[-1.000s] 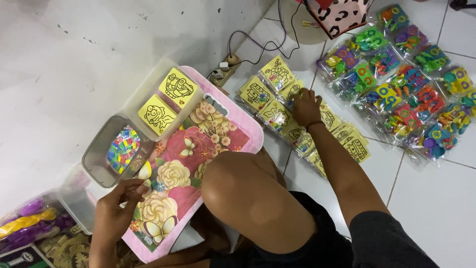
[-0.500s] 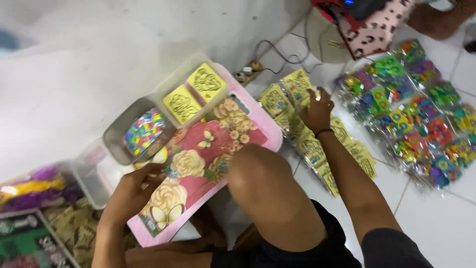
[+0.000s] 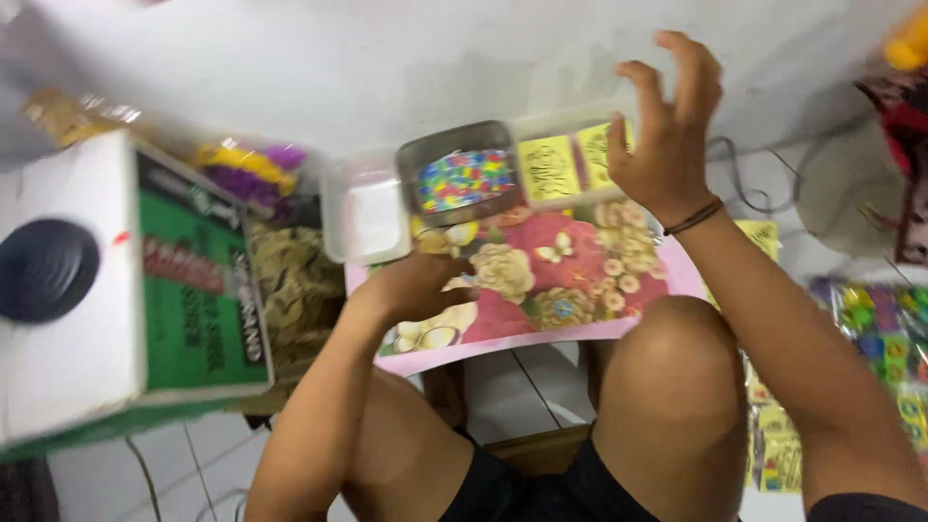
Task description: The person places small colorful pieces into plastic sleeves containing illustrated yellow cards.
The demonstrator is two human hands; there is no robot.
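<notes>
1. The right hand (image 3: 667, 135) was raised with its fingers spread and curled, holding nothing, the palm turned toward the white wall (image 3: 338, 58).
2. Just under that hand's fingertips sat a clear plastic tray (image 3: 570, 121) holding yellow picture cards (image 3: 548, 168); the thumb side of the hand overlapped the tray's right end, and whether it touched I couldn't tell.
3. A thin dark band (image 3: 694, 217) circled the right wrist.
4. The left hand (image 3: 416, 285) lay low on the pink floral board (image 3: 541, 280), knuckles up, fingers tucked under. Whether it pinched anything was hidden, so I couldn't tell.
5. Just above the left hand stood a grey tray of small multicoloured pieces (image 3: 462, 178), close to the fingertips, with the card tray right beside it toward the right hand.
6. To the left of that grey tray sat an empty-looking clear tub (image 3: 365, 213), near the left wrist.
7. Further out from the left forearm, a green and white carton (image 3: 126, 280) stood on the floor, with purple and yellow packets (image 3: 246, 166) beyond it against the wall.
8. Beside the right forearm, on the floor tiles, lay bags of colourful foam shapes (image 3: 884, 338) and more yellow card packets (image 3: 773, 435), well apart from both hands.
9. The person's bare knee (image 3: 667, 367) rose between the two arms, in front of the board's near edge.
</notes>
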